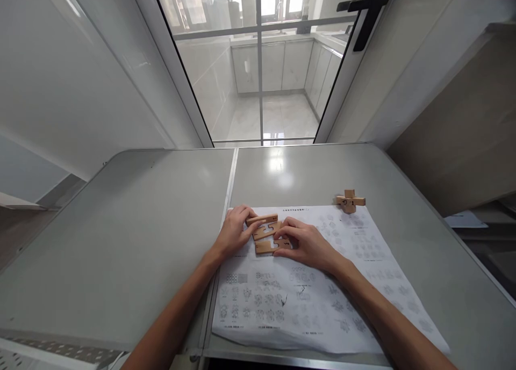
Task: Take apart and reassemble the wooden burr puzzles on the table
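Note:
Several notched wooden puzzle pieces lie on a printed paper sheet [282, 289] between my hands. My left hand [235, 233] is closed around the left end of a narrow wooden bar [266, 218], the farthest of them. Just nearer lies a notched wooden piece [262, 232], close to my left thumb. My right hand [305, 242] pinches the right part of the nearest notched wooden piece [264, 247], its thumb at the near edge and fingers over the far side. Its fingertips partly cover the pieces' right ends.
An assembled wooden cross-shaped puzzle [350, 201] with dark marks stands at the sheet's far right corner. Underneath is a grey folding table [161, 225] with a metal seam down its middle. Beyond its far edge is a glass door [260, 80] with a black handle [366, 13].

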The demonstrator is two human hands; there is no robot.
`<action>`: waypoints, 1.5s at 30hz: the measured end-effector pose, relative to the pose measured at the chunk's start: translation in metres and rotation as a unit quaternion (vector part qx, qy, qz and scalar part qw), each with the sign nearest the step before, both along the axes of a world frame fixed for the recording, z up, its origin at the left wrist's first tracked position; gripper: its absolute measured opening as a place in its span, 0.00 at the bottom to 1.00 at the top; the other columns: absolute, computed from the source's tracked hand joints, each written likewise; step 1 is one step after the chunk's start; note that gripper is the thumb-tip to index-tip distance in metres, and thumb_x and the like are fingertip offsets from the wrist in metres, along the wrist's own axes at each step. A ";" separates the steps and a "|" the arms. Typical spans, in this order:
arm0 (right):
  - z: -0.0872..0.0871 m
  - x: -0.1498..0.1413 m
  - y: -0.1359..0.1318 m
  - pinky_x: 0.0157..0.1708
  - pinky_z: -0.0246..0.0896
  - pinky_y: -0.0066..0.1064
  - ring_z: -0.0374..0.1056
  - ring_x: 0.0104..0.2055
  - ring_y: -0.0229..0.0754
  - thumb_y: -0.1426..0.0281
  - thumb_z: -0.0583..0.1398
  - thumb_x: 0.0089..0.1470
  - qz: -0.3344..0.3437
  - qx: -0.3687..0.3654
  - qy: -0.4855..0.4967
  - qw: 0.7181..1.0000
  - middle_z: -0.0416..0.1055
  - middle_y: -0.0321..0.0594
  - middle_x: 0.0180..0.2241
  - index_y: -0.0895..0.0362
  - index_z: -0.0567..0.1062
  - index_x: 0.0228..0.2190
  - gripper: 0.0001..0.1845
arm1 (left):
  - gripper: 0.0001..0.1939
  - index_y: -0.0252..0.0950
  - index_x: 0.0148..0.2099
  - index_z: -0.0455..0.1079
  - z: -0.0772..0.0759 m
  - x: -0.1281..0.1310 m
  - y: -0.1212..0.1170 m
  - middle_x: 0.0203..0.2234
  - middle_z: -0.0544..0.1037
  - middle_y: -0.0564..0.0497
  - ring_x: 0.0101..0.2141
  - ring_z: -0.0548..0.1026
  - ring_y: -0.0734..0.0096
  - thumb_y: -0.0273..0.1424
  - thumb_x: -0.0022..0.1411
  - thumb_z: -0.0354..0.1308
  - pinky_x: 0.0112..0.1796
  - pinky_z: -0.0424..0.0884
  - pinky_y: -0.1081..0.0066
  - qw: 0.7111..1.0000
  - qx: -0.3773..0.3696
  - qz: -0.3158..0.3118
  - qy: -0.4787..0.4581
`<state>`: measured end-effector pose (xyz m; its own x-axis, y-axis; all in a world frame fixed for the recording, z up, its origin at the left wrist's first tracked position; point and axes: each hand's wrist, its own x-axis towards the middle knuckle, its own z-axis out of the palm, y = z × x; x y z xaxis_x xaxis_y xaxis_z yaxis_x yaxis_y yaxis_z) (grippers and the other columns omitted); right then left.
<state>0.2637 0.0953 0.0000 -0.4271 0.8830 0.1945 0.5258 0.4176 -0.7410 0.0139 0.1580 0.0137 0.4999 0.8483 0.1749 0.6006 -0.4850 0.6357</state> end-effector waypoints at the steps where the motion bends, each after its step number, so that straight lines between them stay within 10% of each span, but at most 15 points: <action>1: 0.000 0.000 0.000 0.33 0.64 0.30 0.69 0.33 0.38 0.64 0.74 0.57 0.000 -0.002 -0.002 1.000 0.73 0.37 0.41 0.51 0.81 0.40 0.11 | 0.09 0.38 0.41 0.71 0.001 0.000 -0.001 0.37 0.78 0.49 0.40 0.75 0.61 0.36 0.73 0.58 0.48 0.65 0.60 1.000 -0.005 0.004 -0.012; 18: 0.000 -0.001 0.001 0.32 0.62 0.31 0.68 0.31 0.39 0.64 0.70 0.61 0.023 -0.026 0.049 0.998 0.78 0.37 0.38 0.52 0.78 0.38 0.08 | 0.13 0.39 0.48 0.73 0.009 0.002 -0.005 0.43 0.87 0.48 0.44 0.82 0.59 0.42 0.74 0.57 0.47 0.73 0.64 0.975 -0.134 0.090 -0.155; 30: 0.013 -0.006 -0.001 0.26 0.54 0.29 0.59 0.23 0.36 0.55 0.60 0.70 -0.033 -0.202 0.245 0.948 0.75 0.32 0.27 0.53 0.70 0.41 0.14 | 0.18 0.39 0.60 0.73 0.019 0.023 -0.023 0.50 0.83 0.46 0.42 0.78 0.65 0.40 0.78 0.49 0.49 0.73 0.66 0.952 -0.148 0.106 -0.246; 45: 0.012 -0.013 -0.001 0.26 0.53 0.32 0.56 0.23 0.38 0.50 0.59 0.69 -0.099 -0.202 0.251 0.941 0.66 0.30 0.22 0.52 0.70 0.36 0.19 | 0.22 0.42 0.70 0.66 0.003 0.030 -0.043 0.57 0.80 0.46 0.53 0.80 0.60 0.37 0.80 0.47 0.55 0.76 0.61 0.978 -0.077 0.063 -0.185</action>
<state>0.2506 0.0948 0.0124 -0.1893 0.9811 -0.0403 0.1042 -0.0207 -0.9943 0.0442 0.1150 0.0167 0.3156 0.9299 0.1888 0.3650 -0.3026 0.8805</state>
